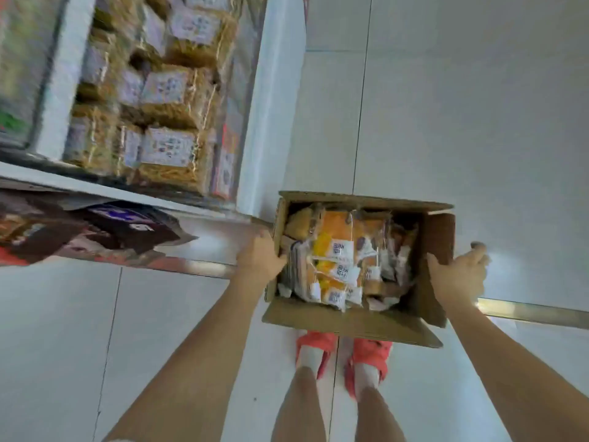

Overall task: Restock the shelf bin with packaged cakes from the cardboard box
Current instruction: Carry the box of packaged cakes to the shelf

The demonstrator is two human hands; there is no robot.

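Observation:
An open cardboard box (347,320) hangs above the floor in front of my legs. My left hand (259,255) grips its left wall and my right hand (457,274) grips its right flap. Inside lie several packaged cakes (339,261) in yellow, orange and white wrappers with small white labels. The shelf bin (271,100), white-walled, stands to the upper left and holds several golden packaged cakes (172,100) with pale labels. The picture is blurred there.
A lower shelf section at the left edge holds dark packets (95,231). A metal strip (535,311) runs across the pale tiled floor (462,106). My feet in red sandals (344,355) stand under the box.

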